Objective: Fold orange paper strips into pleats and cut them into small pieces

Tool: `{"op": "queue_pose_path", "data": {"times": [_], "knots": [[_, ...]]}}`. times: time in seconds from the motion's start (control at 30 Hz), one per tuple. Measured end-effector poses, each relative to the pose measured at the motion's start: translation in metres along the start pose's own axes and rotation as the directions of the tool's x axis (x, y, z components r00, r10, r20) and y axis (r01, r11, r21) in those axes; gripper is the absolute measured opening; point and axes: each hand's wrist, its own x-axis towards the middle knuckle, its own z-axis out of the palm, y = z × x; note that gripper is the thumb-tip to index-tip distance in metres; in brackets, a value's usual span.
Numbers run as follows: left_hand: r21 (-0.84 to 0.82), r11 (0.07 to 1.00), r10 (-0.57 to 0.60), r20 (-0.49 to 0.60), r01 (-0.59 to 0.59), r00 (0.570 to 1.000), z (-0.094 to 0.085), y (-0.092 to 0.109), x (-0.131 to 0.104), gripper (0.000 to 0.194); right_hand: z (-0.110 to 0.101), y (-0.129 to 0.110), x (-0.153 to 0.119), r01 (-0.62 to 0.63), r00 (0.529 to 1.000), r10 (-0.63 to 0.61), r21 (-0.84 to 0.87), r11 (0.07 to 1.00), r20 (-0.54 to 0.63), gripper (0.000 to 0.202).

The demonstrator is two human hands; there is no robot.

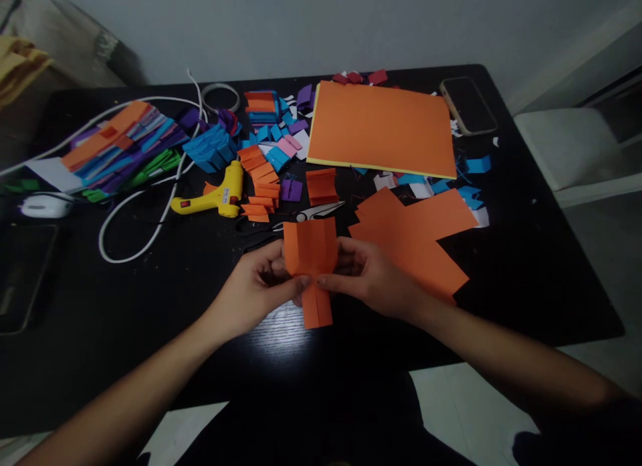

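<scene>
The left hand (261, 275) gripped one side of a folded orange paper piece (311, 245), its thumb pressed on the front and its fingers curled behind. The right hand (368, 275) gripped the other side in the same way, the two thumb tips nearly meeting where the wide upper part narrowed to a creased tab. Both held it near the front of the black table (150, 305), in the middle.

Just beyond the paper lay a pair of scissors (307, 216), blades pointing right. Beside the right hand were notched orange sheets (426, 232), overlapping one another. Farther off, a cluster of small orange folded pieces (261, 185) sat next to a yellow glue gun (217, 198), with a blue folded bundle (210, 148) behind it.

Toward the wall I saw a large orange sheet (381, 128) over a yellow edge, and a phone (469, 105) near the right corner. Away to the left, a white cable (101, 235) looped across the table, close to colored paper strips (125, 142) and a white mouse (46, 206).
</scene>
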Motion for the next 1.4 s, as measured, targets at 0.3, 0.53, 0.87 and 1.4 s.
{"op": "queue_pose_path", "data": {"times": [0.3, 0.53, 0.87, 1.4], "knots": [[0.005, 1.0, 0.014, -0.029, -0.014, 0.999, -0.0026, 0.0011, 0.0005, 0.021, -0.0014, -0.0003, 0.0012, 0.018, 0.999, -0.019, 0.032, 0.999, 0.026, 0.04], [0.018, 0.999, 0.034, -0.059, -0.033, 0.998, -0.003, -0.0012, 0.0003, 0.022, -0.001, -0.0023, 0.001, 0.034, 0.999, -0.036, 0.038, 0.999, 0.038, 0.034], [0.009, 0.999, 0.039, -0.069, -0.038, 0.997, -0.0035, -0.0003, 0.0003, 0.024, 0.0002, -0.0034, 0.0016, 0.049, 0.998, -0.052, 0.065, 0.997, 0.047, 0.032], [-0.041, 0.998, 0.04, -0.037, -0.042, 0.999, -0.003, 0.0012, 0.0007, 0.023, 0.0027, -0.0053, -0.0012, 0.062, 0.998, -0.063, 0.061, 0.996, 0.0, 0.033]]}}
